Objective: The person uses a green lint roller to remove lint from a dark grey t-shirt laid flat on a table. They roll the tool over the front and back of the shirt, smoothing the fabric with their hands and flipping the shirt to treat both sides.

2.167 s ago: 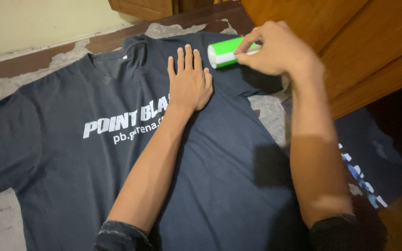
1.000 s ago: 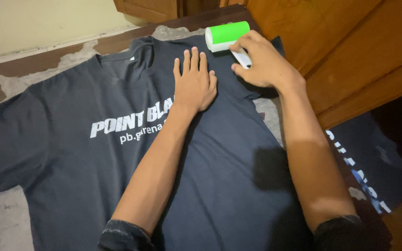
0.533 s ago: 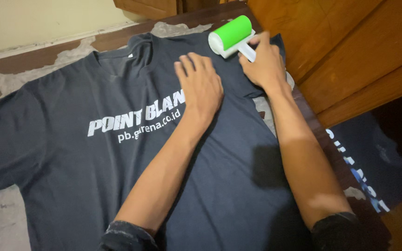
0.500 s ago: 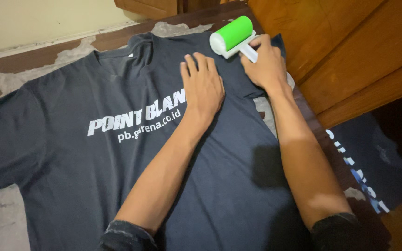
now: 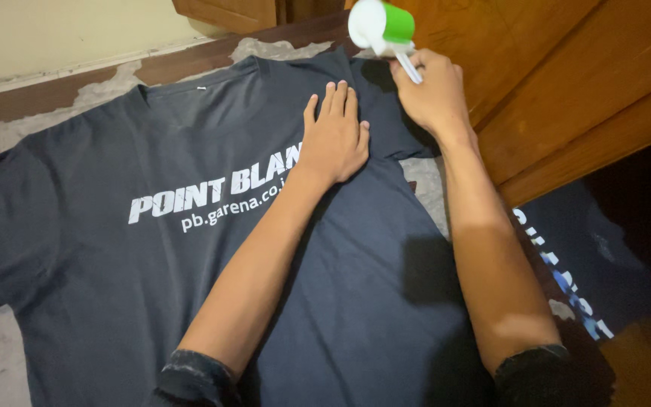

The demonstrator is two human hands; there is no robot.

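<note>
A dark grey T-shirt (image 5: 152,249) with white lettering on the chest lies spread flat on a worn surface. My left hand (image 5: 335,139) rests palm down on the shirt near its right shoulder, fingers together. My right hand (image 5: 432,94) grips the white handle of a green lint roller (image 5: 382,24). The roller is tilted up, its white end facing the camera, above the shirt's far right shoulder edge.
A wooden cabinet (image 5: 566,83) rises close on the right. Another dark garment with printed letters (image 5: 574,279) lies at the lower right. The worn, patchy surface (image 5: 9,128) shows past the collar, with a pale wall (image 5: 54,30) behind.
My right hand has lifted the roller off the shirt and tipped it up toward the far edge. My left hand has slid slightly right and stays flat on the fabric.
</note>
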